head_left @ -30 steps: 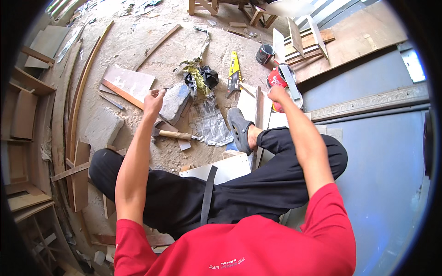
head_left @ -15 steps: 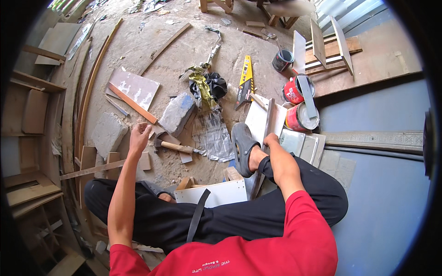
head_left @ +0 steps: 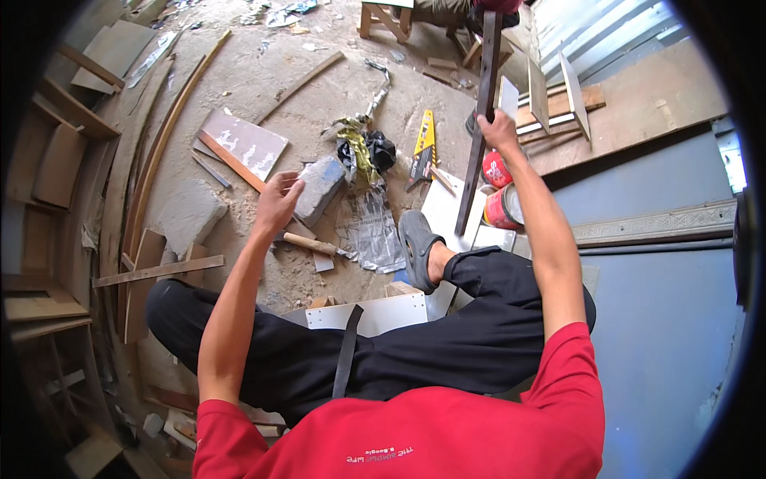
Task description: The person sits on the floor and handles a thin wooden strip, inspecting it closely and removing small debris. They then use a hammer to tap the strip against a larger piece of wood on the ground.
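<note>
My right hand [head_left: 496,130] is wrapped round a long, dark, straight bar [head_left: 476,164] with a few small marks or holes along it. It slants up and away, its near end over a white board [head_left: 444,209]. My left hand [head_left: 279,199] hovers empty above the floor, fingers loosely bent and apart. Below it are an orange-brown wooden strip [head_left: 227,159] and a hammer [head_left: 307,242], its head partly hidden. Just right of that hand lies a grey concrete block [head_left: 321,190]. A white panel box [head_left: 371,316] with wooden pieces stands between my legs.
A yellow-and-black handsaw [head_left: 424,152] lies beyond my shod foot. Red paint cans [head_left: 499,209] stand beside the bar. Upright boards [head_left: 574,100] are at far right. Crumpled foil and black plastic [head_left: 364,152] lie mid-floor. A person [head_left: 455,9] sits at the far edge; wooden frames [head_left: 60,164] line the left.
My right hand has lifted the dark bar from beside my foot and carried it forward. My left hand has moved right and slightly forward, its fingers loosening.
</note>
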`<state>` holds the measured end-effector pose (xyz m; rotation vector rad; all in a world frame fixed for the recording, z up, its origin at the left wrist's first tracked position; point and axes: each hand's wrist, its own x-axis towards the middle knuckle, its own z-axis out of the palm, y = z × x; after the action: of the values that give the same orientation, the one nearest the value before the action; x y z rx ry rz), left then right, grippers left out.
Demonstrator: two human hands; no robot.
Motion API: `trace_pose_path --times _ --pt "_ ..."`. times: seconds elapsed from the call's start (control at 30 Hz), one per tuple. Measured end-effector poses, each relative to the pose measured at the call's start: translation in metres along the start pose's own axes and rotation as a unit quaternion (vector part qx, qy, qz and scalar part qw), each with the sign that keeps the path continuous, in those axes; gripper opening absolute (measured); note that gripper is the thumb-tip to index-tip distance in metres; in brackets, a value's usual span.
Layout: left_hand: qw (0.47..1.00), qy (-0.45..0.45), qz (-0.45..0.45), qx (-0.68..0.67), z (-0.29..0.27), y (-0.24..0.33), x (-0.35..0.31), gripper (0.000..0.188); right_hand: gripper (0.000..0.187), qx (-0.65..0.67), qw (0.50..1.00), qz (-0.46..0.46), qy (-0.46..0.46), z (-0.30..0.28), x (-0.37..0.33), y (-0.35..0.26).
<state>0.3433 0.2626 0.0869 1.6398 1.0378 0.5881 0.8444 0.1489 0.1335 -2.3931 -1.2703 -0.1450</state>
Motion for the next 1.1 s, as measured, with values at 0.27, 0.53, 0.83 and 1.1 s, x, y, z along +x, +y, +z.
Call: trace_pose_path --times 0.27,0.53,0.83,1.1 --pt "0.996 0.023 0.082 0.011 -0.019 0.039 -0.017 0.049 0.041 0.129 0.964 -0.211 0.102 -0.121 0.050 -0.208" --pt "0.973 0.031 0.101 0.207 -0.027 0.028 -0.067 0.105 0.034 0.385 0.917 -0.077 -0.073 -0.057 0.033 -0.322" --pt "0.931 0.212 0.071 0.287 -0.070 -0.065 -0.162 0.042 0.039 0.490 0.813 0.149 -0.276 0.114 -0.048 -0.346" --pt "0.960 0.061 -0.207 0.181 -0.064 -0.126 -0.203 0.041 0.020 -0.016 0.911 -0.102 -0.399 0.274 -0.184 -0.166"
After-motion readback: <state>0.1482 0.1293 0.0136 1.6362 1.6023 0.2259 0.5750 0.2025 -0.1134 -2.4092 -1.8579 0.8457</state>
